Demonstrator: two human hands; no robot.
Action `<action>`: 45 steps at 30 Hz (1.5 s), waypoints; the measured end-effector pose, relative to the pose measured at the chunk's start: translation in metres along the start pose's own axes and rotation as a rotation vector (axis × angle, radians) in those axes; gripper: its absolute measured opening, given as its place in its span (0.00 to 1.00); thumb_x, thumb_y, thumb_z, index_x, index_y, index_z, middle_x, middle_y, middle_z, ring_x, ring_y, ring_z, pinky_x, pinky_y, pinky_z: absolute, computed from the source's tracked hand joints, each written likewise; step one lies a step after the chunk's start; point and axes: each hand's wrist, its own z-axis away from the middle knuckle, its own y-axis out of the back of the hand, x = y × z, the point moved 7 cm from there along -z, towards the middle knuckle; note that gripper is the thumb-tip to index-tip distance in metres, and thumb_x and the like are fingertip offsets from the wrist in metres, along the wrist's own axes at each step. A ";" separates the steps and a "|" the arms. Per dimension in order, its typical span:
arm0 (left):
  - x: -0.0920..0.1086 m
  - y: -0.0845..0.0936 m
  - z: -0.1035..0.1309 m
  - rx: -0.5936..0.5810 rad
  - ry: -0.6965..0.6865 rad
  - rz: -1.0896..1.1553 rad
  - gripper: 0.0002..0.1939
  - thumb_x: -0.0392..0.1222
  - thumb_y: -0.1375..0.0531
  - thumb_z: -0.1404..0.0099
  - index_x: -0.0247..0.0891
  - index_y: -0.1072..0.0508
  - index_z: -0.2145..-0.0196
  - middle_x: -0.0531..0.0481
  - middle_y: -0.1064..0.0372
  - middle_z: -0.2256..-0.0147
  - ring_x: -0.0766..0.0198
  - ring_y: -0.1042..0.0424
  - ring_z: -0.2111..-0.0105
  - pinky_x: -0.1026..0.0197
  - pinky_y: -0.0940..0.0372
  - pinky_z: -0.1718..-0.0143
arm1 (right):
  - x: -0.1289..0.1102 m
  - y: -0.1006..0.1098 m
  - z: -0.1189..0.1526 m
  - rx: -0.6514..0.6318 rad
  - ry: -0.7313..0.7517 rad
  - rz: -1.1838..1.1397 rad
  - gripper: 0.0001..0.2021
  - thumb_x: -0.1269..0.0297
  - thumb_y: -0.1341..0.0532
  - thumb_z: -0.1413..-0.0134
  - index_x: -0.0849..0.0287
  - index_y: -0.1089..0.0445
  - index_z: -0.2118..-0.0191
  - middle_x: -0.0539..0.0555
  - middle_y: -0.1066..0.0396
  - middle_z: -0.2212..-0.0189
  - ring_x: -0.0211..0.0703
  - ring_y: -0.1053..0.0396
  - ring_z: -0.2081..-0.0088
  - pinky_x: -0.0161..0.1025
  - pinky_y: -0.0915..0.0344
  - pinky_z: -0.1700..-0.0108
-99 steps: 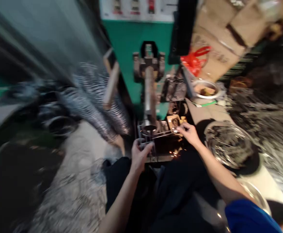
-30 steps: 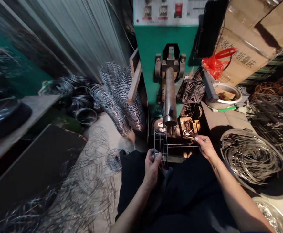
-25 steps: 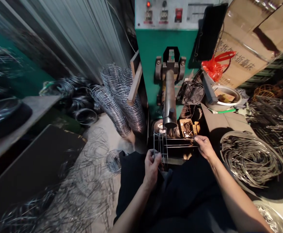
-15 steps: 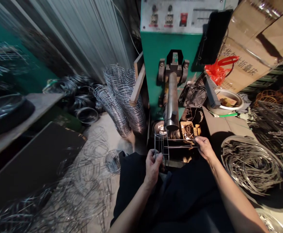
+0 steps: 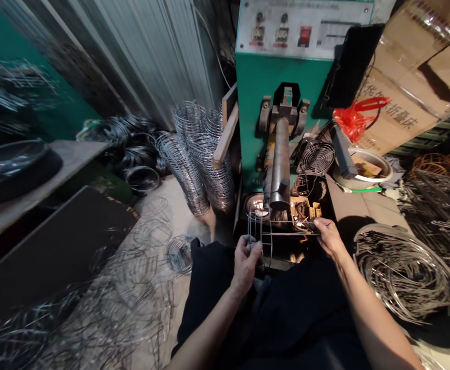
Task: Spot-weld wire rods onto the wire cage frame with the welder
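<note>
A small wire frame (image 5: 266, 241) of thin bright metal rods is in front of me, just below the end of a machine's round steel arm (image 5: 281, 164). Its left end is a cage of several crossing wires, and my left hand (image 5: 247, 259) pinches that end between thumb and fingers. Long parallel rods run from there to the right. My right hand (image 5: 329, 236) is closed on their far end, the fingertips partly hidden behind the thumb. The lower part of the frame blurs into my dark clothing.
The green machine (image 5: 259, 118) stands ahead with switches on its panel (image 5: 304, 25). Stacked wire rings (image 5: 194, 159) stand left of it, beside a wooden bar (image 5: 225, 136). Loose wire pieces (image 5: 132, 288) cover the left floor. At right are a basin of wires (image 5: 406, 272) and a white bowl (image 5: 387, 172).
My view has shifted a little, so the machine sits further right in the picture. Both hands keep their grip, and the caged end of the wire frame has turned slightly.
</note>
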 end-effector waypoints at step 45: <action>0.000 0.048 0.064 -0.193 0.273 0.180 0.18 0.52 0.34 0.39 0.34 0.30 0.68 0.41 0.22 0.65 0.62 0.24 0.68 0.62 0.31 0.65 | -0.021 -0.008 0.083 -0.460 0.255 0.497 0.21 0.43 0.38 0.41 0.57 0.21 0.63 0.58 0.24 0.62 0.51 0.28 0.58 0.44 0.33 0.52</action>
